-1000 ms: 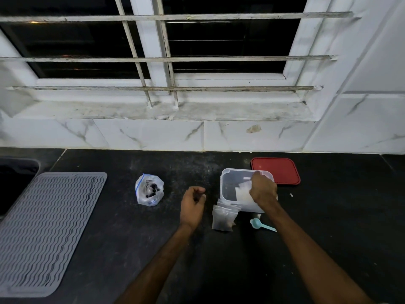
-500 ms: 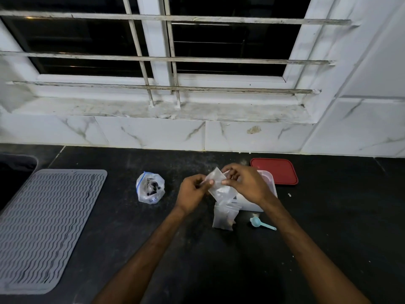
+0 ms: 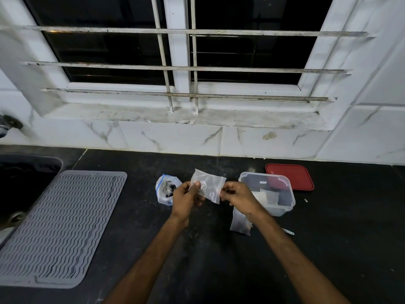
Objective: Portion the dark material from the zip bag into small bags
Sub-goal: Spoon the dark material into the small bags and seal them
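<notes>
Both hands hold one small clear bag (image 3: 208,185) above the black counter. My left hand (image 3: 186,199) pinches its left edge and my right hand (image 3: 238,196) pinches its right edge. The bag looks empty. Behind my left hand stands the zip bag (image 3: 163,189) with the dark material inside, partly hidden by that hand. A clear plastic box (image 3: 287,194) to the right holds more small bags. A filled small bag (image 3: 240,224) lies in front of the box, partly under my right wrist.
A red lid (image 3: 291,176) lies behind the box. The handle of a light blue scoop (image 3: 289,231) shows right of my right forearm. A grey ribbed mat (image 3: 59,224) covers the counter's left side, beside a sink (image 3: 19,183). A tiled wall and barred window stand behind.
My right hand took a small bag out of the box and my left hand joined it. Both hands then carried the bag left, away from the box.
</notes>
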The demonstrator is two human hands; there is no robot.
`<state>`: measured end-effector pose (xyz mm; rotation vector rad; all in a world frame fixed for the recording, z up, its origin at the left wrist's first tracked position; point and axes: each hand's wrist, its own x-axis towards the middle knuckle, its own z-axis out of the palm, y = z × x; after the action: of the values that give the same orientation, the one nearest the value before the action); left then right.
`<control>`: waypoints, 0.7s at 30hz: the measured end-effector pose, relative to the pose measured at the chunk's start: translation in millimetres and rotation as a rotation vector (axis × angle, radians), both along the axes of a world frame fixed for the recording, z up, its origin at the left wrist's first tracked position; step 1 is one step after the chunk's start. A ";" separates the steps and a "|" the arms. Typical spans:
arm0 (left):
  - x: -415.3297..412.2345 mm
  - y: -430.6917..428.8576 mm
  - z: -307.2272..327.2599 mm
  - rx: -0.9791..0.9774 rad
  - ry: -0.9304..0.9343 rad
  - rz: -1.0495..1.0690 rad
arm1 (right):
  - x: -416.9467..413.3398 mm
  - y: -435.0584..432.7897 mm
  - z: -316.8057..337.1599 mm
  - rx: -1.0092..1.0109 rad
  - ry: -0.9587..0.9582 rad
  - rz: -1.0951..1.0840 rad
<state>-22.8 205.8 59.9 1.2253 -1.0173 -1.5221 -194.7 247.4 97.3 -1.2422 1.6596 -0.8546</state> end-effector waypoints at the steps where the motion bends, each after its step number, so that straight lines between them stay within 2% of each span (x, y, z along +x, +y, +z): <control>1: 0.9 0.2 -1.1 -0.019 -0.037 0.015 | 3.4 -0.1 -0.6 -0.008 0.015 -0.013; 3: 1.9 1.2 -0.2 -0.118 -0.203 0.112 | 6.6 -0.3 -2.1 -0.036 0.114 -0.038; 5: 2.2 5.3 8.7 -0.272 -0.377 0.187 | 8.6 -0.4 -2.2 -0.076 0.317 -0.037; 8: -8.5 15.3 21.0 -0.434 -0.469 0.097 | 15.1 -2.6 3.9 -0.094 0.547 -0.059; 11: -20.4 17.0 20.5 -0.522 -0.616 0.044 | 17.6 -6.8 12.9 -0.096 0.624 -0.025; 15: -16.7 2.5 15.2 -0.483 -0.649 -0.161 | 12.7 -9.8 18.2 -0.098 0.621 0.079; 16: -13.7 -1.9 14.7 -0.498 -0.734 -0.212 | 9.9 -10.3 19.0 -0.086 0.611 0.086; 19: -2.7 -10.9 20.7 -0.639 -1.203 -0.272 | -0.9 -11.6 22.8 -0.053 0.714 0.058; 21: -1.9 -14.1 25.6 -0.664 -1.322 -0.283 | -2.8 -12.7 24.0 -0.045 0.809 0.044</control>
<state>-24.7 191.7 85.6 1.5557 -2.3566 -0.2455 -197.5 234.7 121.3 -1.7899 2.2190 -0.3615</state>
